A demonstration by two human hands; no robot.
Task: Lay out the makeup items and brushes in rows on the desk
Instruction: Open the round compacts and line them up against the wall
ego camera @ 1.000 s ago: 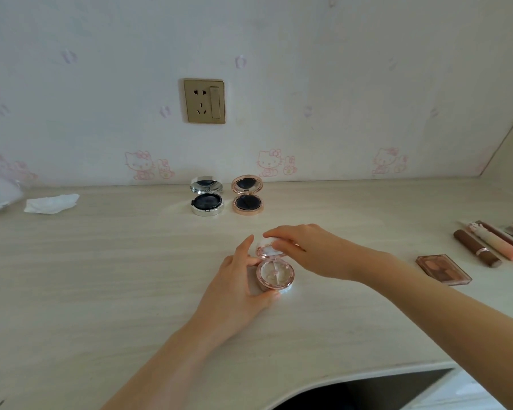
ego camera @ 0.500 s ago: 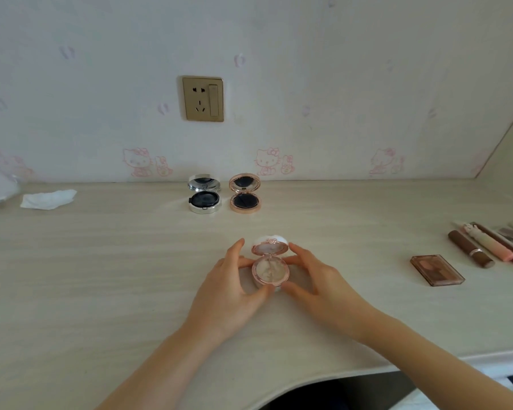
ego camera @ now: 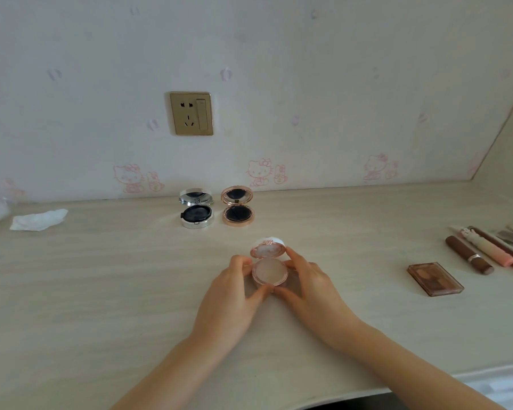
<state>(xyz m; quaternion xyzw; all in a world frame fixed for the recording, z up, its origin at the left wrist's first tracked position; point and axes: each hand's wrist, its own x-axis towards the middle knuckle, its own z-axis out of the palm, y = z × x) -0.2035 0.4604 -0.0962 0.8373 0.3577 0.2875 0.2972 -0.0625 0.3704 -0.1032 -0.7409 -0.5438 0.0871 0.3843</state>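
- The small round pink compact with its lid standing open (ego camera: 269,266) sits on the pale wooden desk (ego camera: 101,291), in front of the gold wall socket (ego camera: 191,113) and nearer to the person.
- The left hand (ego camera: 230,294) holds its left side with thumb and fingers curled round the rim.
- The right hand (ego camera: 307,287) holds its right side the same way, fingers curled on the rim.
- A moment ago the right hand was up on the lid. Now it has come down to the base, and the lid stays open by itself.
- I think the opening is done, so the compact looks ready to go in the row.
- Right under the socket, by the wall, two more open compacts sit side by side: a shiny silver round one (ego camera: 196,213) and a rose-gold round one (ego camera: 237,206). The pink one is well apart from them.
- Far to the right of the socket lies a brown see-through eye-colour box (ego camera: 435,279), and past it some brown and pink tubes (ego camera: 483,253).
- Those tubes are cut off at the picture's edge, so I cannot tell how many.
- Far to the left of the socket is a crumpled white tissue (ego camera: 39,219).
- What is inside the pink compact is too blurry to tell.
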